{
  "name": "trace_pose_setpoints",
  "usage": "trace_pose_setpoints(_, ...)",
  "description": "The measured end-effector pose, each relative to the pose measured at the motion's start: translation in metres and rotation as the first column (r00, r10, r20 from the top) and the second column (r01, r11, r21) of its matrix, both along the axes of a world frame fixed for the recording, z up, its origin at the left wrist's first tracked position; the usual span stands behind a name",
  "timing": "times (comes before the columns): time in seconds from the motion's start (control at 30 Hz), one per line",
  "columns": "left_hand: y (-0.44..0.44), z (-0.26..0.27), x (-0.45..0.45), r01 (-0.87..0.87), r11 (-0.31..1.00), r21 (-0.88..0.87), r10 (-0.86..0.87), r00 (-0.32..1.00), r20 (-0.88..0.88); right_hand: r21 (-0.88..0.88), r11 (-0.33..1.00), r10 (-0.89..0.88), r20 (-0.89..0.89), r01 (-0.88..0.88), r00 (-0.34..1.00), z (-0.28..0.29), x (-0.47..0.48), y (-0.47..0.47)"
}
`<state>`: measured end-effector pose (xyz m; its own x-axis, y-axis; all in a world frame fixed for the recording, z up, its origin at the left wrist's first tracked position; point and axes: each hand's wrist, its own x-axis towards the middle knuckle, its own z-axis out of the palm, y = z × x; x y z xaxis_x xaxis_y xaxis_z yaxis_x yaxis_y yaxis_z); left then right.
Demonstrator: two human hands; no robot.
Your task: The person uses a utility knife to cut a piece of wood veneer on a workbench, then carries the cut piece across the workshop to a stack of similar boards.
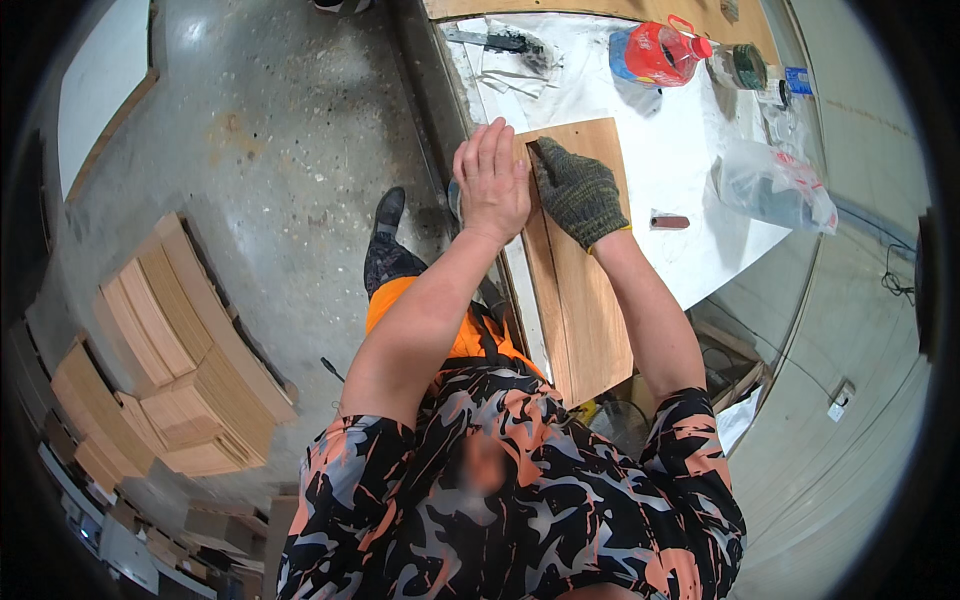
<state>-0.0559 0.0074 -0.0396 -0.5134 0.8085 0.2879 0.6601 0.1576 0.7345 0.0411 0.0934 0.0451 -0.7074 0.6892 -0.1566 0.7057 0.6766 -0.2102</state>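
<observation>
A light-brown wooden panel (592,322) lies lengthwise along the near side of the workbench, with a narrow dark groove running along it. My left hand (493,176), bare, is laid flat over the panel's left edge near its far end, fingers extended and nothing in the grasp. On my right hand (581,187) is a grey-green knitted work glove. Its fingers are curled against the panel at the groove, where a small dark brown piece (532,145) shows at the fingertips. The glove hides most of that piece. Both hands are close together.
Farther along the white-covered bench (660,157) are a red-labelled plastic bottle (664,54), a jar (739,66) and a dark-stained scraper-like tool (495,40). A small reddish-brown roll (670,222) lies right of the panel, near a plastic bag (776,186). Wooden panels (187,352) are stacked at left.
</observation>
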Motion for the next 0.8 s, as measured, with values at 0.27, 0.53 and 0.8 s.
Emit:
trace_pose_setpoints(0.27, 0.0, 0.001, -0.001, 0.001, 1.0, -0.017, -0.001, 1.0, 0.001, -0.009, 1.0, 0.025, 0.076, -0.025, 0.997, 0.012, -0.01, -0.002)
trace_pose_setpoints(0.53, 0.0, -0.001, 0.0, 0.004, 1.0, -0.006, -0.004, 1.0, 0.002, -0.057, 0.998, 0.029, 0.137, -0.021, 0.99, 0.012, -0.007, -0.003)
trace_pose_setpoints(0.8, 0.0, 0.0, 0.0, 0.0, 1.0, 0.002, 0.0, 1.0, -0.008, -0.098, 0.995, 0.003, 0.148, 0.011, 0.989, 0.017, 0.006, -0.02)
